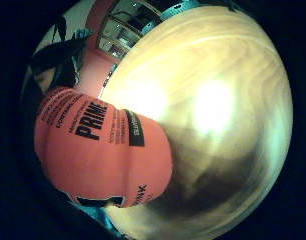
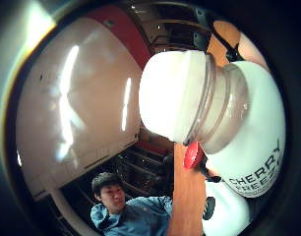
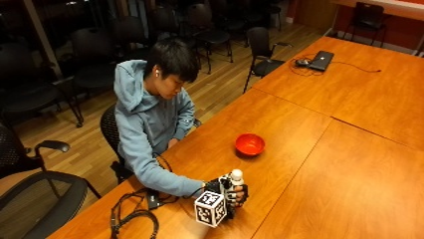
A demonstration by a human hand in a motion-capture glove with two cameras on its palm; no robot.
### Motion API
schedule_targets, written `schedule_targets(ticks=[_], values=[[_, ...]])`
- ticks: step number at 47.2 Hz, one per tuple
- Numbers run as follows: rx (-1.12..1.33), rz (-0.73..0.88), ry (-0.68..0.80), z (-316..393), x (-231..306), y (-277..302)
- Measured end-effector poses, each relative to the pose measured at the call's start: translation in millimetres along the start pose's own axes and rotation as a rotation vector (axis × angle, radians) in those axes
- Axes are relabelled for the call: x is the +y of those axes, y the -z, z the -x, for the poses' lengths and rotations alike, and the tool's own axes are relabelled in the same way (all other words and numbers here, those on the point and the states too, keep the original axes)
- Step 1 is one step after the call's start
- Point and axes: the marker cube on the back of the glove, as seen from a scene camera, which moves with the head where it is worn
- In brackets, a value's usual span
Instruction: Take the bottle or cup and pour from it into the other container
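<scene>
- The gloved right hand (image 3: 233, 195) is wrapped around a bottle (image 3: 235, 185) near the near-left edge of the table (image 3: 344, 164), its fingers (image 3: 242, 193) curled round the bottle's body.
- The bottle stands upright in that grasp, its white cap (image 3: 236, 174) showing above the hand; whether its base touches the table cannot be told.
- From the little-finger side of the palm the bottle's red label (image 1: 98, 150) sits right against the palm, with black lettering reading "PRIME", and the pale wood of the table lies beyond it.
- From the thumb side the bottle's white cap (image 2: 177, 96) and clear neck (image 2: 224, 108) loom close, with "CHERRY FREEZE" printed on the body.
- A red bowl (image 3: 250, 144) sits on the table farther in from the hand, well apart from the bottle, open side up.
- The person's sleeve (image 3: 156, 174) reaches from the left edge of the table to the hand.
- A laptop (image 3: 322, 59) lies on the far table, well away from the bottle and bowl.
</scene>
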Motion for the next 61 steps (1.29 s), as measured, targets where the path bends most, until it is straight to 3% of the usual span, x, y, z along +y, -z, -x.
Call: schedule_targets(ticks=[35, 61], values=[[0.062, 0.045, 0.073, 94, 12, -29], [0.240, 0.146, 0.078, 135, 5, -93]])
